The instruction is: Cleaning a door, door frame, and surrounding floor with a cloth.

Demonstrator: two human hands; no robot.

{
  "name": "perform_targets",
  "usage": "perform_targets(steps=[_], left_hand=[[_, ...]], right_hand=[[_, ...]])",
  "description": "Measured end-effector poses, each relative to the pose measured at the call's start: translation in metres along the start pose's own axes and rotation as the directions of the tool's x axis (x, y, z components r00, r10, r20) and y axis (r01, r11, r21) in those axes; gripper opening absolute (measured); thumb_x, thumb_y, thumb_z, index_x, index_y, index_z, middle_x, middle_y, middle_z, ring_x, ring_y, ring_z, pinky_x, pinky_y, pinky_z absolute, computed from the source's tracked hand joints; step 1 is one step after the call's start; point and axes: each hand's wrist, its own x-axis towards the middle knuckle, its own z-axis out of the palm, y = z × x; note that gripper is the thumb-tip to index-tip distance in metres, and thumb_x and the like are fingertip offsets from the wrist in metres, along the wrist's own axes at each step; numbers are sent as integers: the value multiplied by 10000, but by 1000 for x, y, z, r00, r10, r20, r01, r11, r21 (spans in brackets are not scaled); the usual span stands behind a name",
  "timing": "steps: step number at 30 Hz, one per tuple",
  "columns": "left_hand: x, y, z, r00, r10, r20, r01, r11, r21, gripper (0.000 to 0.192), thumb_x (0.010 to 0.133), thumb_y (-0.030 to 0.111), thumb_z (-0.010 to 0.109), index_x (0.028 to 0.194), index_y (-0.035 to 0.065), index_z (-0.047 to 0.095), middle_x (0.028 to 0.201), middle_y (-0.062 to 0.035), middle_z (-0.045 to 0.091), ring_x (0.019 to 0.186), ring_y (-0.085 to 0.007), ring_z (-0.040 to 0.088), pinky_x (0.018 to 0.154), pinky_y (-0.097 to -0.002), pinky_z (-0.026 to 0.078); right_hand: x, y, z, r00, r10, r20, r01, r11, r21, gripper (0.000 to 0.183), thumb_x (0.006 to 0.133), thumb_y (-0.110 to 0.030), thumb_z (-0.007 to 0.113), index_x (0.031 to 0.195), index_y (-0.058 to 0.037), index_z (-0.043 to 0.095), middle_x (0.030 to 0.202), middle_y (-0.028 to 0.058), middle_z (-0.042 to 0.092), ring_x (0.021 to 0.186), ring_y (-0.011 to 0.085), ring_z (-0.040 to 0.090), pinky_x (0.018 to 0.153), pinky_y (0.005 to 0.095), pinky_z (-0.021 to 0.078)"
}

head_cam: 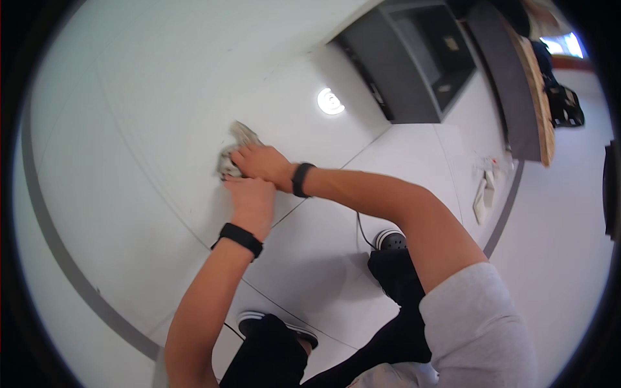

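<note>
A crumpled grey-white cloth [245, 134] with dark marks lies on the pale tiled floor [160, 121]. My right hand [263, 162] presses on it with bent fingers, and part of the cloth sticks out beyond the fingertips. Close beside it, my left hand [250, 199] touches the cloth's lower edge near the right hand. The left fingertips are partly hidden, so their hold on the cloth is unclear. Black bands circle both wrists.
A dark grey open cabinet [412, 92] stands at the upper right, beside a grey board [509, 87] with a wooden edge. White folded pieces [481, 199] lie on the floor at right. A thin black cable [361, 225] runs near my shoes. Bags [566, 106] sit at far right.
</note>
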Motion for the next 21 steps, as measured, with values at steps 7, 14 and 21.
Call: perform_targets(steps=[7, 14, 21], left_hand=[[36, 150, 17, 878, 476, -57, -477, 879, -2, 212, 762, 135, 679, 963, 95, 730, 1071, -142, 696, 994, -267, 672, 816, -509, 545], [9, 183, 84, 687, 701, -194, -613, 701, 364, 351, 759, 162, 699, 1091, 65, 638, 1089, -102, 600, 1061, -249, 574, 904, -659, 428], [18, 169, 63, 847, 458, -270, -402, 884, 239, 734, 579, 275, 875, 1181, 47, 522, 1156, -96, 480, 1160, -248, 462, 982, -650, 387]], right_hand=[[-222, 48, 9, 940, 342, -16, -342, 938, -52, 338, 846, -245, 624, 1095, -53, 499, 1087, 139, 584, 1038, 309, 590, 861, 407, 513], [-296, 48, 14, 895, 431, 115, -438, 898, 44, 306, 827, -218, 644, 1047, -50, 513, 1001, 140, 574, 988, 325, 584, 867, 402, 505], [-311, 57, 5, 937, 346, -56, -335, 930, 151, 384, 801, -287, 728, 998, -65, 484, 949, 121, 575, 942, 335, 585, 771, 437, 501]])
